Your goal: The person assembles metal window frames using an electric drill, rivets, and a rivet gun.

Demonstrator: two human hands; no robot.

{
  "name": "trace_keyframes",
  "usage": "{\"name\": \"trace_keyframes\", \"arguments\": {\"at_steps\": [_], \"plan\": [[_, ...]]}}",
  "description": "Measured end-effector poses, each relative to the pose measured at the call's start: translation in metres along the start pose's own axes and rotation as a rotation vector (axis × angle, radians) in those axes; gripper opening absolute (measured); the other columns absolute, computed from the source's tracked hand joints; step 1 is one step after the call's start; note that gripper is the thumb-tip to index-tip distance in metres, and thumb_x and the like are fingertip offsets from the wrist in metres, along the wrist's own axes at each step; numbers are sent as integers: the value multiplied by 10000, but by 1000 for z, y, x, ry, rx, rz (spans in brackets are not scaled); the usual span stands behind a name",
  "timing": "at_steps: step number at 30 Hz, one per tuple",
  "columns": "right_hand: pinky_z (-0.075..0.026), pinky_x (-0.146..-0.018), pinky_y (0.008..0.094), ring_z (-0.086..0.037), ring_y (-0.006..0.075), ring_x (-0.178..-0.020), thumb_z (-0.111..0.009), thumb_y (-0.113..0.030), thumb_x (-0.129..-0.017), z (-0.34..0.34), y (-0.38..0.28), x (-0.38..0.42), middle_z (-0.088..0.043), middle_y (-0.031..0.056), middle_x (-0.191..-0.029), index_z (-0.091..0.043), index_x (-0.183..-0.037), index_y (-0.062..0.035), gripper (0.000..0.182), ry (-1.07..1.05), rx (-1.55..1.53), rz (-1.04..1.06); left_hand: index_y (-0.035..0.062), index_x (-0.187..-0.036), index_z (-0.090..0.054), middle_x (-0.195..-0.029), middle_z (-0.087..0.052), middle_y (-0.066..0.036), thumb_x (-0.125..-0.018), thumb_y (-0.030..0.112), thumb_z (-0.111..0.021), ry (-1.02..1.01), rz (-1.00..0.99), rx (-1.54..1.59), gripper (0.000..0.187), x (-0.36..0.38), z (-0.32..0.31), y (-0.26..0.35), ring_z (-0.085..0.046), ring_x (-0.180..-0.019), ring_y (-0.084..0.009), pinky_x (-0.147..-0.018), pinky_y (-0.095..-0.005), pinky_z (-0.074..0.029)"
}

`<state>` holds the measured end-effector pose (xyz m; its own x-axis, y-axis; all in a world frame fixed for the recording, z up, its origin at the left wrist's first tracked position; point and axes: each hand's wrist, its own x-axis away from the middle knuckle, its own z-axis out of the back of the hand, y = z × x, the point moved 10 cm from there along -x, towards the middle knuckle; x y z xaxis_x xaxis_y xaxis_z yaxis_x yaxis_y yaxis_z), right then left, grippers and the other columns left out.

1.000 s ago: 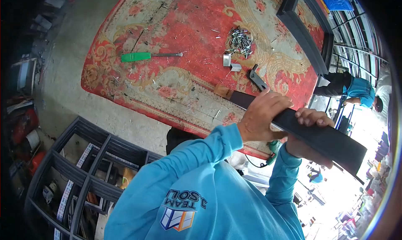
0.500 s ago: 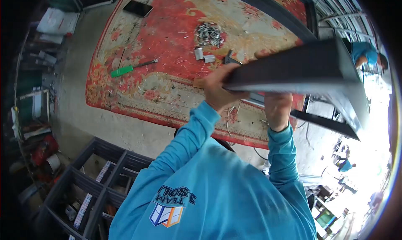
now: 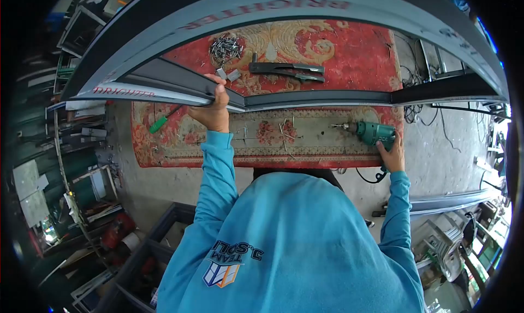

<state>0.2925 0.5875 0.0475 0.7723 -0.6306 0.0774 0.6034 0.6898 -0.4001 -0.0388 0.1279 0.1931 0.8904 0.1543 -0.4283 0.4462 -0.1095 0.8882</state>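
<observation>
My left hand (image 3: 214,108) grips the lower left part of a large dark grey metal frame (image 3: 319,99), thumb up and fingers around the bar. The frame stands up from the table, its film printed with red "BRIGHTER" lettering. At the table's right front, my right hand (image 3: 394,153) is closed around the rear of a green power drill (image 3: 374,133), which lies with its bit pointing left. Seen through the frame are a black long-handled hand tool (image 3: 286,68), small grey metal pieces (image 3: 233,75) and a pile of small metal fasteners (image 3: 225,48).
A red patterned cloth (image 3: 322,160) covers the table. A green-handled screwdriver (image 3: 158,124) lies at its left, and loose fasteners (image 3: 285,132) lie near the front. Cables (image 3: 417,108) trail on the floor at right. A dark divided crate (image 3: 158,236) stands at lower left.
The frame has swung from the right to stand across the table in front of me. My right hand has let go of it and taken hold of the drill; my left hand has shifted left.
</observation>
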Motion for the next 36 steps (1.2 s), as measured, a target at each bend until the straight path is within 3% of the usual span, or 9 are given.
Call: {"name": "trace_keyframes", "arguments": {"at_steps": [3, 5, 8, 12, 15, 20, 26, 31, 36], "plan": [[-422, -982, 453, -506, 416, -1187, -750, -425, -770, -15, 27, -4, -509, 272, -1274, -400, -1377, 1, 820, -14, -155, 56, -18, -952, -602, -828, -657, -96, -737, 196, -771, -7, -42, 8, 348, 0, 1, 0, -612, -731, -175, -720, -343, -504], [-478, -908, 412, -594, 335, -1074, -766, -400, -772, -14, 38, -13, -570, 225, -1196, -420, -1360, 16, 799, -59, -210, -21, -16, -950, -592, -821, -653, -103, -739, 233, -769, 0, -24, -23, 371, 1, 3, -1, -617, -730, -182, -725, -350, -501], [-517, -799, 302, -621, 160, -880, -803, -283, -763, -33, 38, -20, -651, 86, -989, -528, -1263, 49, 659, -478, -569, -308, -25, -930, -582, -814, -646, -112, -744, 320, -756, -7, -75, -77, 429, 1, 0, 6, -631, -729, -198, -694, -351, -500], [-504, -845, 315, -596, 176, -969, -804, -324, -735, -54, 21, -8, -628, 96, -1106, -540, -1257, 39, 688, -683, -808, -133, -34, -921, -571, -813, -641, -122, -748, 299, -733, -15, -66, -100, 410, 0, -1, 5, -633, -726, -211, -678, -367, -509], [-503, -873, 320, -580, 183, -1033, -802, -308, -741, -55, 10, 10, -621, 106, -1134, -515, -1280, 49, 707, -740, -914, -215, -56, -1020, -557, -825, -646, -147, -767, 338, -751, -23, -59, -95, 507, 1, 4, -2, -642, -747, -236, -708, -378, -531], [-592, -649, 397, -687, 247, -693, -743, -323, -792, -59, 12, 52, -670, 170, -884, -549, -1150, 82, 575, -796, -1140, -465, -54, -994, -553, -815, -634, -142, -758, 363, -755, -36, -82, -105, 520, 0, -1, 4, -637, -729, -237, -691, -384, -538], [-596, -675, 391, -690, 250, -776, -716, -485, -775, -49, -88, 97, -658, 194, -999, -484, -1275, 34, 757, -811, -1796, -491, -37, -974, -542, -808, -619, -135, -733, 364, -763, 13, -58, -88, 517, 1, 1, 3, -628, -723, -228, -679, -381, -544], [-594, -668, 370, -688, 243, -785, -708, -417, -794, -59, -132, 69, -656, 174, -1001, -480, -1282, 26, 698, -943, -1519, -451, -46, -980, -543, -813, -617, -142, -743, 315, -722, -26, -67, -151, 468, 0, 3, -1, -629, -731, -242, -676, -403, -560], [-518, -547, 297, -655, 184, -724, -744, -256, -782, -34, -197, 22, -640, 113, -926, -503, -1254, 35, 605, -889, -1219, -17, -52, -984, -543, -833, -619, -146, -751, 308, -732, -17, -67, -125, 468, 6, 7, 3, -631, -744, -242, -694, -396, -553]]}}
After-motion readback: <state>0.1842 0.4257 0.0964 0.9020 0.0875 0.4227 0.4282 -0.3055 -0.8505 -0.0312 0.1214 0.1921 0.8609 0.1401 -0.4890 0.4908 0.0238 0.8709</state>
